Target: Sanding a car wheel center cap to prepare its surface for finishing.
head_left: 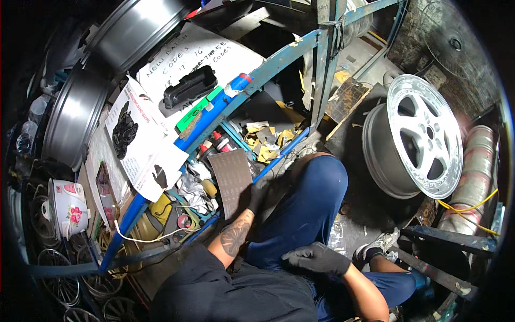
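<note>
A brown-grey sheet of sandpaper stands upright beside the lower shelf of the rack. My left hand, in a black glove, is closed at the sheet's right edge; its fingers are dark and partly hidden. Over my lap lies my right hand, also black-gloved, with its fingers loosely stretched to the left and nothing seen in them. A silver five-spoke wheel rim leans on its side at the right, apart from both hands.
Cut sandpaper scraps, bottles and crumpled paper fill the lower shelf. Blue metal bars frame the rack. A glove box lies on top. Further wheel rims, a floral rice cooker, a fan and a metal cylinder stand around.
</note>
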`<state>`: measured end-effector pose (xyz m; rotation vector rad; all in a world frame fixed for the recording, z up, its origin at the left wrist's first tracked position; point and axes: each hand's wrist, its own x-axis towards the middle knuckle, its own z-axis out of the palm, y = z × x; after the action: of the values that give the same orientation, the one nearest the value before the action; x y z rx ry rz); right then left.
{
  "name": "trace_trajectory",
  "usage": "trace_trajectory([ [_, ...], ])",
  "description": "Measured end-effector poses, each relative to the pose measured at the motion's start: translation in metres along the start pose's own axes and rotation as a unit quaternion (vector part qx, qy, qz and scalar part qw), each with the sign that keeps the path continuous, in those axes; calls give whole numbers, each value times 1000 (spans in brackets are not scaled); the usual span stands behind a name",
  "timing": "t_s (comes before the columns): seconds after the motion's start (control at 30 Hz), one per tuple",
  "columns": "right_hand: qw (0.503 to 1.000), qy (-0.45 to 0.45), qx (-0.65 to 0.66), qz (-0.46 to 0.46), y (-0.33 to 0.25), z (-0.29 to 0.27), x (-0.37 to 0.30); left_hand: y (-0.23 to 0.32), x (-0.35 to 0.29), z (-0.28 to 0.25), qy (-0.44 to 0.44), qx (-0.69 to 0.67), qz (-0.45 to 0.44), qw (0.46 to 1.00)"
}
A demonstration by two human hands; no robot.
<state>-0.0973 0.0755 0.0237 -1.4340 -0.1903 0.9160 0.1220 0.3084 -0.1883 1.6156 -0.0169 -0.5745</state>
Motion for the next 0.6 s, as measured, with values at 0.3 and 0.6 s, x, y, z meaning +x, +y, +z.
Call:
trace_trajectory([
  [0.3, 998, 17, 33, -56, 40, 3, 8, 115, 177, -92, 7, 450, 316, 835],
  [0.6, 989, -57, 137, -17, 41, -9, 15, 127, 230, -108, -153, 805, 192, 540],
])
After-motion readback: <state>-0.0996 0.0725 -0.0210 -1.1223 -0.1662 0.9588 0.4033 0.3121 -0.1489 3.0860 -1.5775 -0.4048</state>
